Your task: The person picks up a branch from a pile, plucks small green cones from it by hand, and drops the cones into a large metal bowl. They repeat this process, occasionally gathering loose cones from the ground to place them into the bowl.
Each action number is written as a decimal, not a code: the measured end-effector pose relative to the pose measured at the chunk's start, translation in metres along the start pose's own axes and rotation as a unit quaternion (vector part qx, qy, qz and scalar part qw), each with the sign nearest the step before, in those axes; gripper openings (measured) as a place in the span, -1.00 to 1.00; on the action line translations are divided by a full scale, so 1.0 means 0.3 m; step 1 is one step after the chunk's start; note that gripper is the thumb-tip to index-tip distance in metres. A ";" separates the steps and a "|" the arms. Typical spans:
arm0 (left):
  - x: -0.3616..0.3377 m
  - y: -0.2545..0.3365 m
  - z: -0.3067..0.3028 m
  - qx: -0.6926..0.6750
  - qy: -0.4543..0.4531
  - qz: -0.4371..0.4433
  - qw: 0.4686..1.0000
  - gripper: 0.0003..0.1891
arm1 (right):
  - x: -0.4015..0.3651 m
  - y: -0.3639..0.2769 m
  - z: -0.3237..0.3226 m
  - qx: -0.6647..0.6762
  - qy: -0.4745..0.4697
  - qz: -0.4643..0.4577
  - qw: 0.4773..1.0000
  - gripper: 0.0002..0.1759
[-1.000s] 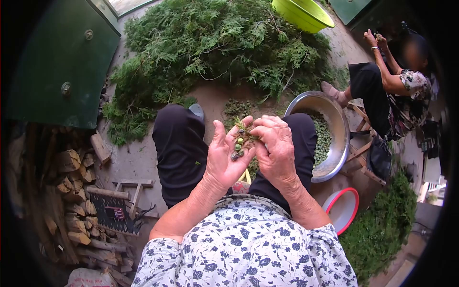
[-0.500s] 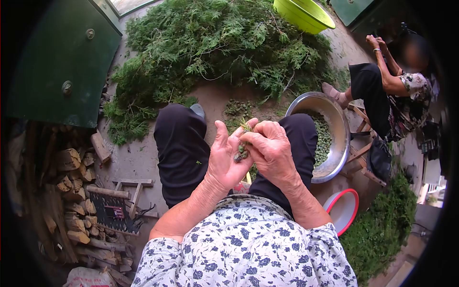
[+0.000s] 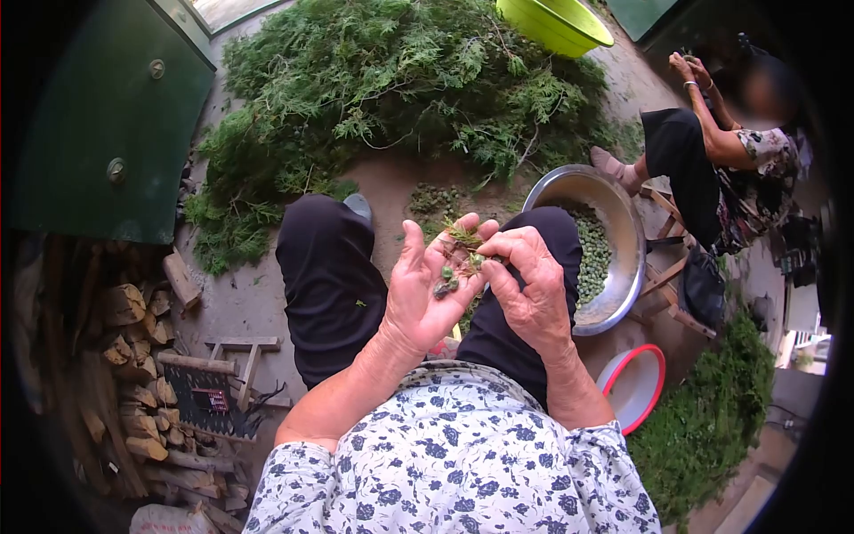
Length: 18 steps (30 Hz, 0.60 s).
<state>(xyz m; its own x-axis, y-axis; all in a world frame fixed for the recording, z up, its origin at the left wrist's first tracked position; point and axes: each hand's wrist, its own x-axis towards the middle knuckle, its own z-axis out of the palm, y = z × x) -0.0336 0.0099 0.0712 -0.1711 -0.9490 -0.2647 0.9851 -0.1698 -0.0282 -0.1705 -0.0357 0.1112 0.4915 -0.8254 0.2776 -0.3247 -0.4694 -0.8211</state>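
While the left hand [image 3: 420, 298] lies open like a cup, a small green sprig [image 3: 461, 238] and a few round seeds [image 3: 444, 279] rest on it, the sprig pointing up along the fingers. The right hand [image 3: 532, 294], nearer the metal bowl [image 3: 637, 258], has its grip pinched on the sprig.

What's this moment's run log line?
left hand: cups small green cones | right hand: pinches green sprig | round steel bowl: part-filled

The right hand [image 3: 534, 298] has drawn back a little from the left hand [image 3: 418, 298], no longer folded over it; the sprig [image 3: 463, 236] and green cones [image 3: 445, 278] on the palm (half covered before) show again.
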 end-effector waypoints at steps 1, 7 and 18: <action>0.001 -0.001 0.001 0.001 -0.001 -0.001 1.000 -0.25 | 0.000 0.004 0.001 0.000 0.001 0.000 1.000 -0.83; -0.009 0.008 0.011 -0.002 0.020 0.016 1.000 -0.34 | -0.006 0.060 -0.095 -0.020 0.099 0.039 0.994 -0.90; -0.001 -0.037 -0.006 0.214 0.098 -0.048 0.971 -0.77 | -0.029 0.055 -0.034 0.066 0.049 0.056 0.995 -0.89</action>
<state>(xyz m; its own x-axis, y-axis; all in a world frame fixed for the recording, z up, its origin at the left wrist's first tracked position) -0.0444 0.0125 0.0698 -0.2143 -0.8614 -0.4606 0.8596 -0.3902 0.3299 -0.1883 -0.0395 0.1004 0.3749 -0.8999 0.2229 -0.2604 -0.3329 -0.9063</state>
